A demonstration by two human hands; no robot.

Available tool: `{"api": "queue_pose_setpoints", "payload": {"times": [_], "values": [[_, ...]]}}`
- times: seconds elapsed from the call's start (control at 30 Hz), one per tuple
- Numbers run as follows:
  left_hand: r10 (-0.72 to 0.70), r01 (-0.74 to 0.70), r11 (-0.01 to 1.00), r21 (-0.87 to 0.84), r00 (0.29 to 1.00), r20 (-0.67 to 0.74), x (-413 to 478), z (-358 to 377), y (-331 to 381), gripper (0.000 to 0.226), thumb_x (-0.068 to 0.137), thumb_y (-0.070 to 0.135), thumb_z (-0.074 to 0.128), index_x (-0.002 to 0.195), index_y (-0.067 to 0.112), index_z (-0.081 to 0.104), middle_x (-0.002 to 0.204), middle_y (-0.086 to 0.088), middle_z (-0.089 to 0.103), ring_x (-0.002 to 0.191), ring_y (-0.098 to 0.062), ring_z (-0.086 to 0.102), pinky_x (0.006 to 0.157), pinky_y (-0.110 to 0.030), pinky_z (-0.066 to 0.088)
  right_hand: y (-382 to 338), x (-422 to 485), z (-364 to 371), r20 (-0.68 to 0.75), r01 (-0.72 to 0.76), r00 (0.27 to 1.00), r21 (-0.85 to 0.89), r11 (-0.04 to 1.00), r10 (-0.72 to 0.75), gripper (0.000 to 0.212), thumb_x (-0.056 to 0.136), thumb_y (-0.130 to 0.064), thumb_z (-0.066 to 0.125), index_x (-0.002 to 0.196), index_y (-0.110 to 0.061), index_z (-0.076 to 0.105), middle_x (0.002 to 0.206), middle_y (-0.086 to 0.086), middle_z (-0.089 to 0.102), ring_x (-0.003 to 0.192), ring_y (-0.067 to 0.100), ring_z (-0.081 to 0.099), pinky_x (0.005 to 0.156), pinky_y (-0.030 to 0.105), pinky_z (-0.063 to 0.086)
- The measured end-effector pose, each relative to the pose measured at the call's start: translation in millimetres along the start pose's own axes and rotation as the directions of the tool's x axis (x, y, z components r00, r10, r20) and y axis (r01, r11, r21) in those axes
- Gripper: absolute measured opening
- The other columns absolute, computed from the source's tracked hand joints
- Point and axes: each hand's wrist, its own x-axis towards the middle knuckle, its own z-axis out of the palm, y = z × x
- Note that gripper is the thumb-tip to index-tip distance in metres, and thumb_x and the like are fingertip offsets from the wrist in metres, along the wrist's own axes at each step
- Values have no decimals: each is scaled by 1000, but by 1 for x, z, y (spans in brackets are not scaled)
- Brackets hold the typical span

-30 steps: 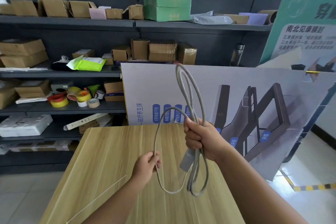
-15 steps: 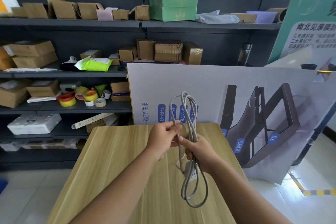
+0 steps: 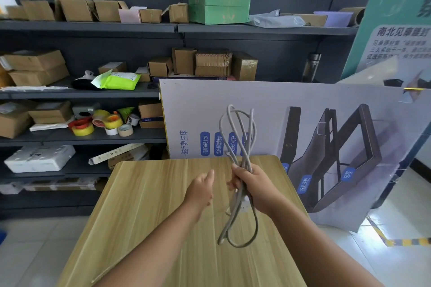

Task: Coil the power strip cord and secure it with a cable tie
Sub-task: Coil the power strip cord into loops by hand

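The grey power strip cord (image 3: 241, 133) is gathered into several long loops that stick up above and hang below my right hand (image 3: 253, 186), which grips the bundle at its middle over the wooden table (image 3: 149, 212). A pale plug or strip body shows partly under that hand, mostly hidden. My left hand (image 3: 201, 190) hovers just left of the bundle, fingers loose, holding nothing and not touching the cord. A thin white cable tie (image 3: 109, 269) lies on the table near the front left.
A large printed poster board (image 3: 291, 123) leans behind the table's far edge. Dark shelves (image 3: 88, 137) at the left and back hold cardboard boxes, tape rolls and a green box (image 3: 219, 3). Tiled floor lies to both sides.
My left hand brought the loose loop up to the bundle, then let go and drew back to the left. My right hand keeps the coil, now lower and tighter.
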Motion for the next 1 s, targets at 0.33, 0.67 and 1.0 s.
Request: {"api": "queue_pose_setpoints", "payload": {"times": [0.33, 0.67, 1.0], "values": [[-341, 646, 439, -624, 763, 549, 6, 23, -51, 37, 103, 17, 41, 122, -12, 53, 89, -27, 71, 73, -36, 71, 73, -42, 58, -40, -21, 9, 196, 31, 974, 371, 928, -111, 23, 91, -21, 57, 73, -8, 53, 41, -1, 35, 32, 11, 34, 43, 27, 37], [-373, 254, 269, -929, 917, 143, 73, -50, -27, 32, 102, 30, 43, 76, 13, 51, 37, 6, 40, 26, -6, 33, 34, -13, 30, -42, -39, -30, 340, -108, 940, 401, 910, -38, 23, 86, -20, 71, 74, -7, 56, 40, -4, 38, 27, 6, 36, 37, 19, 39], [29, 138, 600, -788, 981, 194, 5, -12, 42, 27, 97, 3, 47, 117, 1, 65, 73, -4, 60, 60, -13, 55, 53, -25, 49, -5, -3, -19, -198, -28, 979, 130, 991, 54, 10, 94, -10, 61, 93, -3, 55, 59, 6, 53, 51, 20, 55, 56, 32, 53]]}}
